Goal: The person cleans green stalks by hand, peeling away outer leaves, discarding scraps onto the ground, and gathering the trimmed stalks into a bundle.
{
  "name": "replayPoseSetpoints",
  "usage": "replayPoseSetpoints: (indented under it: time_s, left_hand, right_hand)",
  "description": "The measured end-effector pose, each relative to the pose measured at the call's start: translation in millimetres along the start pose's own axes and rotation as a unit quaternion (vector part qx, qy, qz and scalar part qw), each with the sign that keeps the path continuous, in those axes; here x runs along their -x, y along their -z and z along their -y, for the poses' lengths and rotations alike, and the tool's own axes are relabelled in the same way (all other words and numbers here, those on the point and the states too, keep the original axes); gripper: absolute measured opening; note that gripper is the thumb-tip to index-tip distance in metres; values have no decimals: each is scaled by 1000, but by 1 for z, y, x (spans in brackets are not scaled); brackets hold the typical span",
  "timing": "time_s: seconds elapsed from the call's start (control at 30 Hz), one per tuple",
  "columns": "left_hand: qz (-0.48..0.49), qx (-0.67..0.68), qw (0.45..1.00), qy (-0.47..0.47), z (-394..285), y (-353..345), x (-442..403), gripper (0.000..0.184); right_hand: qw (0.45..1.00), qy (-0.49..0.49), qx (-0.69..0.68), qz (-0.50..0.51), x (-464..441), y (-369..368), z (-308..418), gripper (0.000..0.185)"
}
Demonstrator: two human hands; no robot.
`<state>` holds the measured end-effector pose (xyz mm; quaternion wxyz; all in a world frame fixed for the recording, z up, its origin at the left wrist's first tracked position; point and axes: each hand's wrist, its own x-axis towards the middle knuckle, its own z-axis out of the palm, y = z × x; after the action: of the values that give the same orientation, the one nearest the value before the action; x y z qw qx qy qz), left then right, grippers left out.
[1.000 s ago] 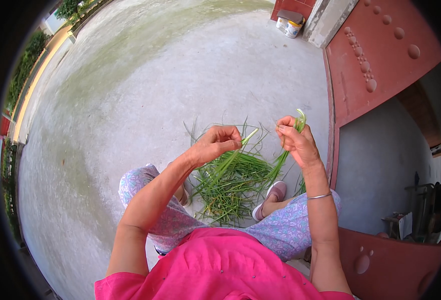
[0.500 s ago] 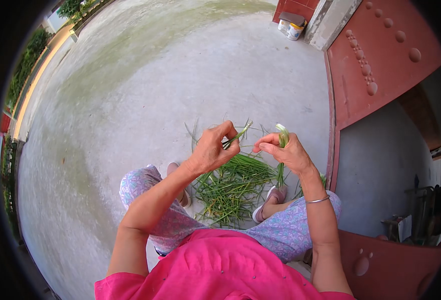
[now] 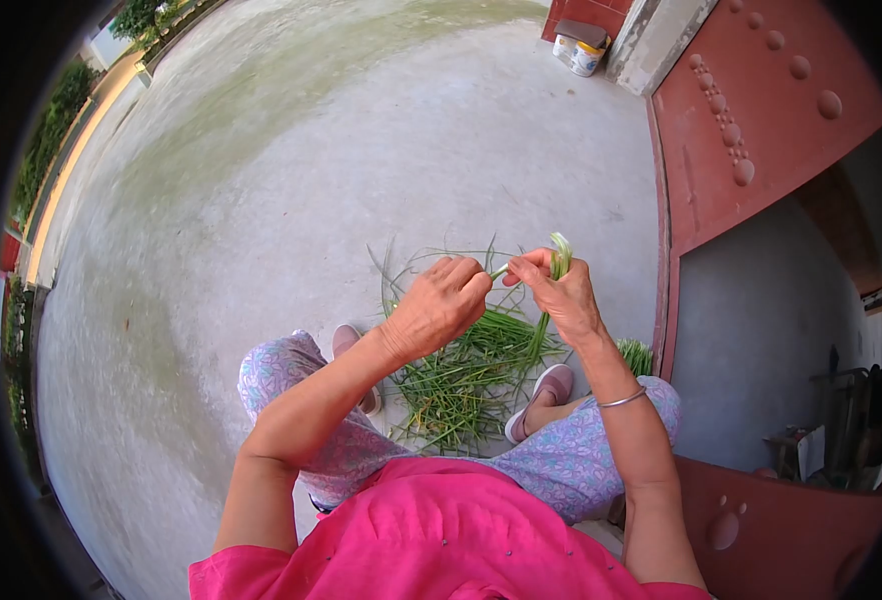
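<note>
My left hand point(image 3: 444, 303) is closed around a few green stalks, whose pale end sticks out to the right. Close beside it, my right hand point(image 3: 561, 293) holds a bunch of long green stalks point(image 3: 560, 258), white ends up and leaves hanging down. Its thumb and fingertips touch the pale tip from the left hand. Below both hands a loose pile of green stalks point(image 3: 456, 392) lies on the ground between my feet. Another bundle of green stalks point(image 3: 634, 355) shows beside my right knee, partly hidden.
Concrete ground point(image 3: 361, 150) spreads ahead. A red metal door point(image 3: 761, 120) stands open at the right, with a dark doorway behind it. White tubs point(image 3: 576, 54) sit by the wall at the top. My shoes point(image 3: 553, 385) flank the pile.
My hands have come together, fingertips now meeting at the pale stalk end. My right hand first moved left and down with its bunch. The bundle beside my right knee shows more.
</note>
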<state>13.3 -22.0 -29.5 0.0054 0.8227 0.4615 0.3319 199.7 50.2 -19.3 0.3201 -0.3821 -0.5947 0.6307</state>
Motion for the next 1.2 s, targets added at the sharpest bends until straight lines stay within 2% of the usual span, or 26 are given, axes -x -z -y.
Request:
replayPoseSetpoints:
  time_s: [0.2,0.37,0.73,0.87,0.97,1.03,1.1,1.17,1.2]
  left_hand:
    - [16,-23,998,-51,1,-1,1,19]
    - [-3,25,1000,-13,0,-1,1,20]
    - [-31,157,984,79,1,0,1,16]
    - [-47,216,961,168,1,3,1,13]
    - [-95,245,945,195,7,3,0,13]
    - [-116,274,931,211,14,1,0,12]
    - [-96,361,884,280,16,6,-1,10]
    - [-85,452,824,330,21,7,0,11]
    - [-86,477,808,335,22,7,0,11]
  right_hand:
    - [1000,15,-1,-12,-2,-1,-6,20]
    - [1000,-7,5,-17,1,-1,-1,19]
    - [998,50,33,10,1,4,-4,16]
    - [997,62,13,45,-2,5,-17,16]
    - [982,29,125,141,1,6,-24,17]
    - [943,-33,205,260,13,-1,0,18]
    - [880,-78,301,358,16,-2,-3,15]
    - [919,-2,230,320,16,-1,-40,17]
    - [928,0,222,299,15,0,-36,18]
